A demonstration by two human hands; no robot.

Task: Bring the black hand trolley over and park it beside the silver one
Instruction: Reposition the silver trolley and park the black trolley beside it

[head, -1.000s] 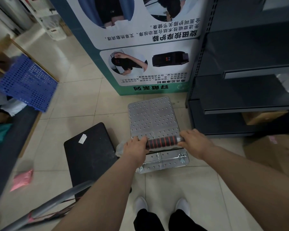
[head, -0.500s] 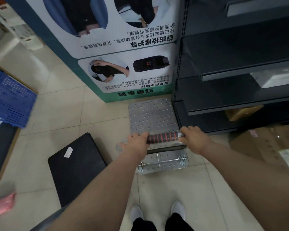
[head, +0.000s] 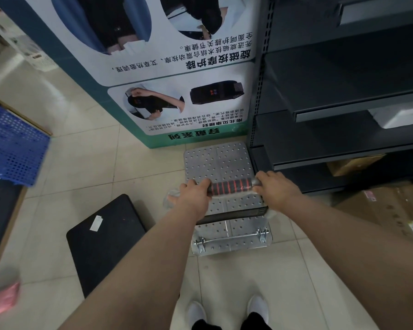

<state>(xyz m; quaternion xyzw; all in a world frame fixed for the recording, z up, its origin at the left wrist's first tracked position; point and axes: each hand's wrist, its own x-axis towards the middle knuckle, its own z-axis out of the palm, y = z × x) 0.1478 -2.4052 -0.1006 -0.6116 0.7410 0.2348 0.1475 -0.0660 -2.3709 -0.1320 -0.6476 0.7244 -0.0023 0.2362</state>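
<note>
The silver hand trolley (head: 216, 161), a perforated metal platform, stands on the tiled floor in front of me, its far end close to a poster board and a dark shelf unit. Its handle bar (head: 231, 185) has a black and red ribbed grip. My left hand (head: 193, 195) grips the bar's left end and my right hand (head: 275, 189) grips its right end. The black hand trolley (head: 105, 236), a flat black platform with a white sticker, lies to the left of the silver one, a gap of floor between them; its handle is out of view.
A dark metal shelf unit (head: 343, 103) fills the right side, with cardboard boxes (head: 391, 210) on the floor below it. A large poster board (head: 177, 75) stands ahead. A blue perforated crate (head: 12, 148) and a pink bag (head: 3, 298) are at the left.
The silver trolley has rolled forward toward the shelf and poster board, both hands still on its handle. The view turned right; the black trolley's handle left the frame.
</note>
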